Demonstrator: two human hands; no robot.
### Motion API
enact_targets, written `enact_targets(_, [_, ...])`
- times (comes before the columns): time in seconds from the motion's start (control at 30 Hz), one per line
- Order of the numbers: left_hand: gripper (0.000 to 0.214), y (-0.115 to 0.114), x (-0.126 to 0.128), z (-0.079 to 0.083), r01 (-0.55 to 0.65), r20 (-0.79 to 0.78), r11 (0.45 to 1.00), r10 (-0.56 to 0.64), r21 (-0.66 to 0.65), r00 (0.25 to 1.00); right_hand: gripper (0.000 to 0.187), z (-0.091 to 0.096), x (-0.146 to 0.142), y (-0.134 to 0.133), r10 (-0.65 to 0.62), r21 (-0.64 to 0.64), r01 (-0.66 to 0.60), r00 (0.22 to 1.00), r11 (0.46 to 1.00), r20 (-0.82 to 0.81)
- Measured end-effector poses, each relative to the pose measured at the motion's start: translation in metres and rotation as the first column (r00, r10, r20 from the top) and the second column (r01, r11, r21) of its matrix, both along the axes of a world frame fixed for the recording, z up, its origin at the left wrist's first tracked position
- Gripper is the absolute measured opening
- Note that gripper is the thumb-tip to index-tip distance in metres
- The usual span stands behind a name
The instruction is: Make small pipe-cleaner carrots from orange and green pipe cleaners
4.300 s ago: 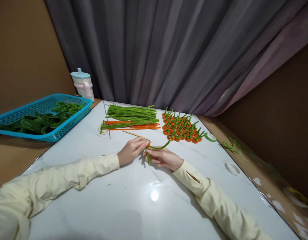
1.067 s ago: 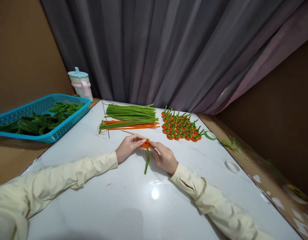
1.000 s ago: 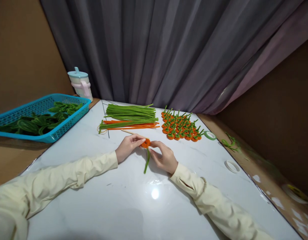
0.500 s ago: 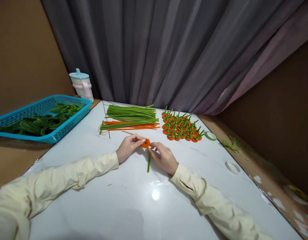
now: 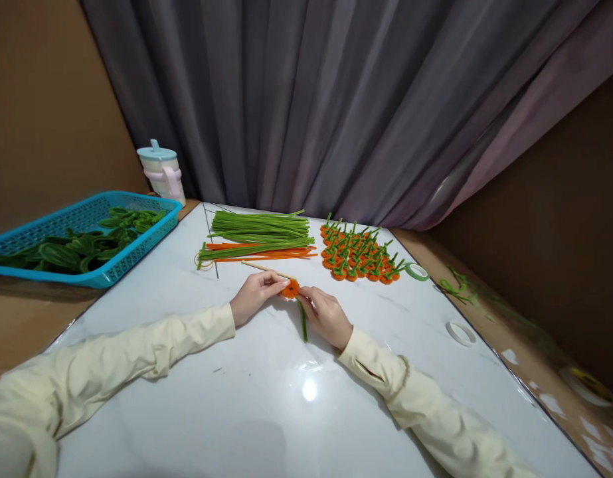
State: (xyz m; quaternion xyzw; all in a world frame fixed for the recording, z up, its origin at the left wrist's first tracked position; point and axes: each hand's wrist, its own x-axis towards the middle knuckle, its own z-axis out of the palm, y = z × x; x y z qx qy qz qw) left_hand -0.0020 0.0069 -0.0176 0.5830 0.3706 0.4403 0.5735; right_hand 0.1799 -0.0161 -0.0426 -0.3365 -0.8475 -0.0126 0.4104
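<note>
Left hand (image 5: 256,293): fingers pinched on left edge of a fuzzy orange flower (image 5: 290,288), round, ruffled rim; right hand (image 5: 330,316): fingers nearly together, tips at the flower's right edge, can't tell if gripping or just touching; flower sits between both sets of fingers, over the glossy white marbled desk (image 5: 211,425); fuzzy green stem (image 5: 304,324) slants down beside right thumb, top end hidden; thin smooth wooden stick (image 5: 266,269) just beyond left fingers, nearest thing in the way; farther beyond, pile of straight fuzzy green strips (image 5: 259,226), orange strips (image 5: 291,253) on its near side; beyond right fingers, cluster of orange flowers with short green stalks (image 5: 358,255); green tape roll (image 5: 410,273) beside it; white tape roll (image 5: 451,330) well right of right fingers; far left of left fingers, blue plastic mesh basket (image 5: 111,273), limp green leaves (image 5: 67,252) inside; lidded cup (image 5: 159,174) behind; pleated grey curtain (image 5: 306,99) at back.
</note>
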Motion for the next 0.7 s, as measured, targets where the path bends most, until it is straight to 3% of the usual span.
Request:
enact_targets(0.1, [0.024, 0.005, -0.008, 0.001, 0.088, -0.059, 0.987, -0.081, 0.135, 0.995, 0.011, 0.001, 0.0, 0.0, -0.024, -0.01, 0.024, 0.997, 1.0, -0.067])
enact_targets(0.23, [0.023, 0.015, -0.019, -0.002, 0.207, -0.233, 0.902, -0.124, 0.379, 0.965, 0.011, 0.004, 0.001, 0.0, -0.04, -0.035, 0.036, 0.99, 0.999, -0.132])
enact_targets(0.33, [0.02, 0.019, -0.021, -0.007, 0.209, -0.337, 0.781, 0.001, 0.588, 0.942, 0.011, 0.006, 0.001, 0.002, -0.035, -0.048, 0.028, 0.988, 0.998, -0.152])
enact_targets(0.47, [0.019, 0.022, -0.019, -0.015, 0.198, -0.337, 0.598, 0.129, 0.777, 0.933, 0.013, 0.008, 0.001, 0.005, -0.023, -0.033, 0.018, 0.99, 0.999, -0.137])
enact_targets(0.57, [0.018, 0.022, -0.018, -0.02, 0.202, -0.321, 0.481, 0.18, 0.853, 0.93, 0.014, 0.007, 0.001, 0.006, -0.004, -0.008, 0.003, 0.994, 1.0, -0.111])
enact_targets(0.7, [0.018, 0.02, -0.018, -0.021, 0.25, -0.355, 0.394, 0.221, 0.885, 0.908, 0.016, 0.004, 0.001, 0.006, -0.005, 0.048, 0.008, 0.998, 0.999, -0.07])
